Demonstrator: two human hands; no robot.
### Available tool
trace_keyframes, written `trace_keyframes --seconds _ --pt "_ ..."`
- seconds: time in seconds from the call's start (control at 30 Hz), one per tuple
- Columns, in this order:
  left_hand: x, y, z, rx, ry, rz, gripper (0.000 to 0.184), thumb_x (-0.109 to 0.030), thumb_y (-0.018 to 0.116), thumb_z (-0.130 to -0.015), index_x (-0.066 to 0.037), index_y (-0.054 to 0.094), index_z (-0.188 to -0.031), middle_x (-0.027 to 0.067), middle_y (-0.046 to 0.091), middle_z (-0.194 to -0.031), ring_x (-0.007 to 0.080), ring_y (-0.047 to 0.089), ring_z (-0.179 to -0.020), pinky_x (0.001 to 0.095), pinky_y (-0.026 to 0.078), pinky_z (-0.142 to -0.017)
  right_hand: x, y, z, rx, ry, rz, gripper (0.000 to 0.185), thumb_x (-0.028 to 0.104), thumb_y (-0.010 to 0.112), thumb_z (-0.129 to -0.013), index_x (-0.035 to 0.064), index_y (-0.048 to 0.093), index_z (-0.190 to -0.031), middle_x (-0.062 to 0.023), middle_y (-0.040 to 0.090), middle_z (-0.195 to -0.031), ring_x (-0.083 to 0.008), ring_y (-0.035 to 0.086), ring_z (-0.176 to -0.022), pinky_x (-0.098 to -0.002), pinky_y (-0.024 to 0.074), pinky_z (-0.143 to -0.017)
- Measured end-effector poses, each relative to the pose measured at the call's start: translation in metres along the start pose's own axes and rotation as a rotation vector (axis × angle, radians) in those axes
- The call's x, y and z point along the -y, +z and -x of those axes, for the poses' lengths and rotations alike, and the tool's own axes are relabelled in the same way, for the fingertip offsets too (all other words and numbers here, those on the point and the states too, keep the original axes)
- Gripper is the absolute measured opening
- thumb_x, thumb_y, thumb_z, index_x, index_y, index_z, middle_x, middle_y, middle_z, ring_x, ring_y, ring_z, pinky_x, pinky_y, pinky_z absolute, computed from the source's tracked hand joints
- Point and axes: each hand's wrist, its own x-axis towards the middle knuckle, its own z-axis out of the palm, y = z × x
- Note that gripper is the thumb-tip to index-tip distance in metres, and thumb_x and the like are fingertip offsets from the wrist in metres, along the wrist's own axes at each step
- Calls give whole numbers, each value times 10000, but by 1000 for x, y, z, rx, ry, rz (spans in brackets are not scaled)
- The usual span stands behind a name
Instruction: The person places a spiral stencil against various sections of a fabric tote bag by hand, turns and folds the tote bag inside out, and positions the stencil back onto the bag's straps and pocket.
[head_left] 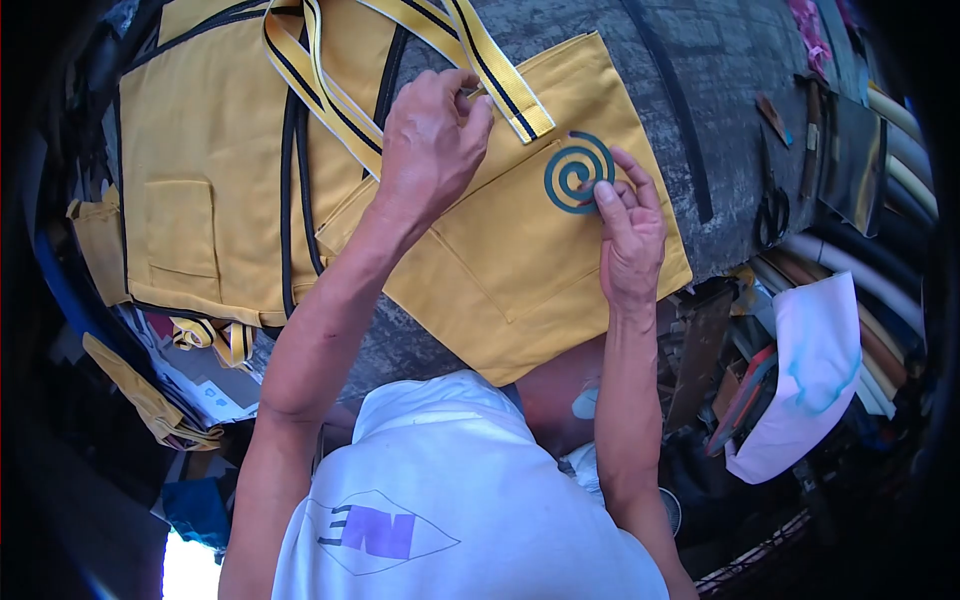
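Note:
A dark green spiral mosquito coil (578,153) is held by its lower right edge between the thumb and fingers of my right hand (633,240). The coil is above a yellow fabric tote bag (560,270) with a stitched pocket, which lies on the worktable. Over the bag's top edge, my left hand (435,135) has its fingers curled in, beside the striped yellow, black and white strap (505,85). Whatever may be between those fingertips is hidden.
Larger yellow fabric with black trim (240,130) lies at left on the grey worktable (700,130). Black scissors (771,205) and a knife-like tool (773,118) lie at right. Rolls of material (880,290) and a pink cloth (800,380) are beyond the table's right edge.

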Motion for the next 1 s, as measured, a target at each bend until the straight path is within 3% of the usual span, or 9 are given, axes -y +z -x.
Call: trace_keyframes --seconds 0.03,0.13,0.27,0.37,0.5,0.6,0.7,1.0 --pt "-2 -2 -1 52 -98 101 325 -203 699 -921 1 635 -1167 40 617 -864 131 570 -797 288 491 -744 2 6 -9 19 -21 -4 393 39 606 -984 -30 516 -1360 -84 691 -1081 -99 656 -954 -254 520 -900" --pt "5 -1 -5 18 -76 258 381 -232 709 -896 49 617 -1136 146 684 -914 211 661 -776 339 543 -731 5 19 -29 51 -60 -13 391 50 612 -985 -37 523 -1355 -72 691 -1048 -91 651 -947 -245 523 -876" --pt "0 0 -11 48 -199 401 452 -252 723 -892 121 578 -1103 114 672 -786 160 642 -740 310 529 -706 0 21 -38 40 -38 -29 372 55 598 -989 -41 536 -1342 -60 686 -1018 -90 652 -942 -236 523 -863" --pt "3 0 -18 181 -199 491 440 -266 728 -893 117 568 -1040 118 664 -765 150 638 -704 300 514 -639 -3 19 -38 19 -23 -94 363 63 582 -996 -44 538 -1340 -60 684 -1024 -91 655 -933 -233 523 -856" --pt "6 1 -25 221 -168 403 390 -273 733 -893 67 557 -965 116 662 -762 134 628 -668 294 493 -579 -7 12 -37 24 -22 -159 359 67 552 -1007 -44 526 -1347 -96 659 -1159 -130 660 -1015 -288 550 -900" --pt "8 2 -25 218 -167 438 367 -267 734 -891 47 551 -942 111 663 -760 127 624 -662 294 486 -563 -9 10 -38 40 -23 -100 360 69 561 -1005 -43 527 -1346 -94 662 -1151 -126 662 -1008 -282 552 -897" --pt "6 1 -24 212 -152 445 364 -264 735 -889 45 555 -952 107 663 -757 118 618 -650 288 474 -548 -9 16 -37 14 -59 -47 355 53 578 -996 -42 548 -1336 -59 690 -998 -92 659 -916 -233 534 -836" --pt "2 -2 -24 221 -140 454 348 -252 735 -894 32 540 -947 89 648 -723 99 589 -612 277 442 -513 -10 18 -36 13 -75 6 363 56 611 -979 -27 569 -1330 -26 646 -936 -74 644 -900 -217 519 -836"
